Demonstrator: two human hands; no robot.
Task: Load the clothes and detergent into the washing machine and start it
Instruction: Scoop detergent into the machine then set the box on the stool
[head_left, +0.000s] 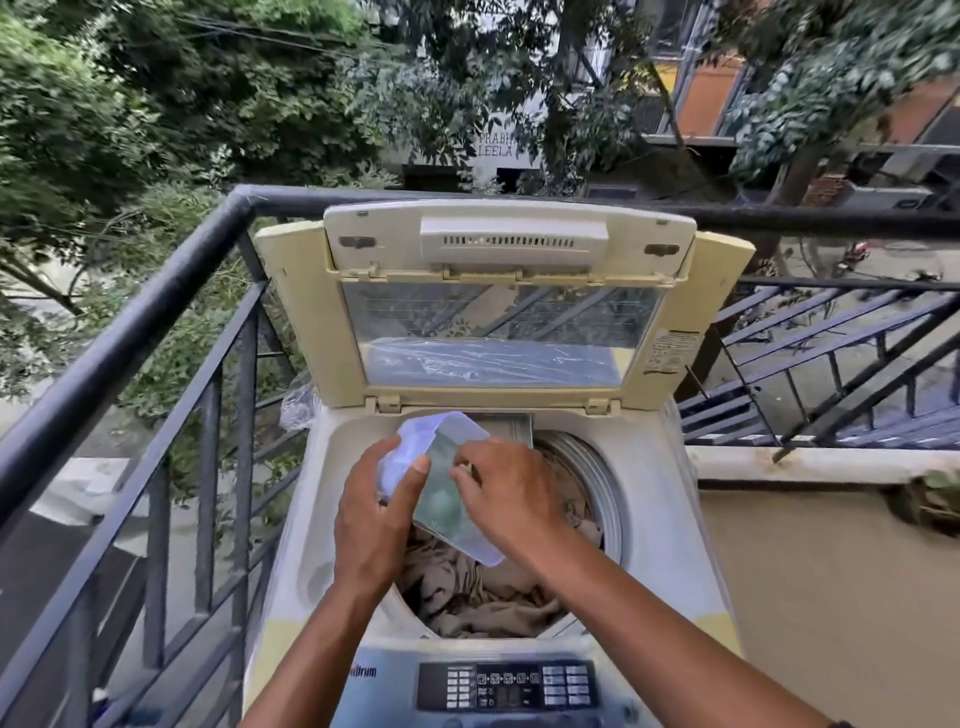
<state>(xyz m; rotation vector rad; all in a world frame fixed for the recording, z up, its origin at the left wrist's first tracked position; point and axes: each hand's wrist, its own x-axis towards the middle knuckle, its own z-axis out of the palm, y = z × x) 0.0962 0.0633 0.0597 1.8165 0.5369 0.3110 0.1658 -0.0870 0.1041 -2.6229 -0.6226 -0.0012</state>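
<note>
Translucent plastic detergent container (452, 483) is tilted over the open drum (587, 483), near its back-left rim. Left hand (374, 514) grips its left side, thumb on top; right hand (506, 488) pinches the right edge. Beige crumpled clothes (483, 592) fill the tub. Lid (498, 306) stands upright behind, black railing (156, 312) close on the left, control panel (506, 686) at the near edge.

Head view, down onto washing machine (670, 519), apparently close
</note>
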